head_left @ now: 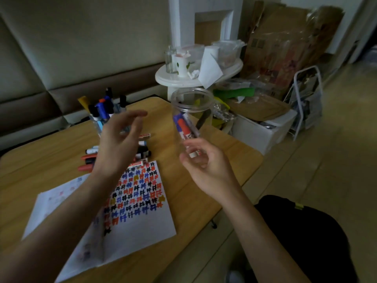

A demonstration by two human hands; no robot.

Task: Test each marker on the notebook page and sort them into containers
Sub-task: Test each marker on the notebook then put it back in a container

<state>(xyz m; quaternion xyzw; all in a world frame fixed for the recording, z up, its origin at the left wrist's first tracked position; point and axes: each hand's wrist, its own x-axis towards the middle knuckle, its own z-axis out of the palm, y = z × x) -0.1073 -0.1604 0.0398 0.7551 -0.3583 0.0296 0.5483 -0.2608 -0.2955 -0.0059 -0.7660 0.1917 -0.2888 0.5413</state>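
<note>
A clear plastic jar (191, 111) stands near the table's right edge with a few markers (184, 127) leaning inside it. My right hand (206, 166) is at the jar's base on the near side, its fingers loosely curled, and I see nothing gripped in it. My left hand (120, 144) hovers, blurred, with relaxed fingers over a pile of loose markers (89, 158) on the table. A second clear cup (102, 121) at the back holds several upright markers. The open notebook (140, 227) lies in front of me, its right page covered with coloured test marks.
The wooden table (40, 164) ends close behind the jar. Beyond it stand a white round side table (163, 78) with glasses and paper, cardboard boxes (285, 48) and a white bin (265, 129). A padded bench (30, 99) runs behind.
</note>
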